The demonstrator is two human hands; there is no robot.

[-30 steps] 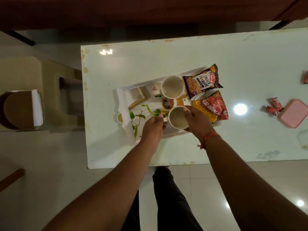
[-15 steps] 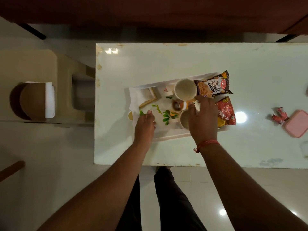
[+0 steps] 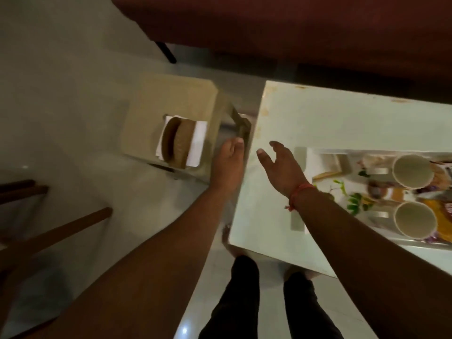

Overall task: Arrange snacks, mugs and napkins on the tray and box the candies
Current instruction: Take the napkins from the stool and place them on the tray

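The white tray (image 3: 322,155) lies on the white table (image 3: 318,113) at the right. Two cream mugs stand on it, one further back (image 3: 413,171) and one nearer (image 3: 415,220), with snack packets (image 3: 440,216) at the right edge, blurred. White napkins (image 3: 198,140) sit in a brown holder (image 3: 177,143) on a beige stool (image 3: 171,106) left of the table. My left hand (image 3: 228,162) hovers between stool and table, fingers together, holding nothing. My right hand (image 3: 281,167) is over the table's left end, fingers spread, empty.
A dark red sofa (image 3: 293,28) runs along the far side. Brown wooden chair legs (image 3: 49,231) stand at the lower left. My legs in dark trousers (image 3: 244,302) are on the pale tiled floor by the table's near corner.
Both hands have left the tray and mugs and swung left toward the stool with the napkins. The view has turned left, so the tray now sits at the right edge.
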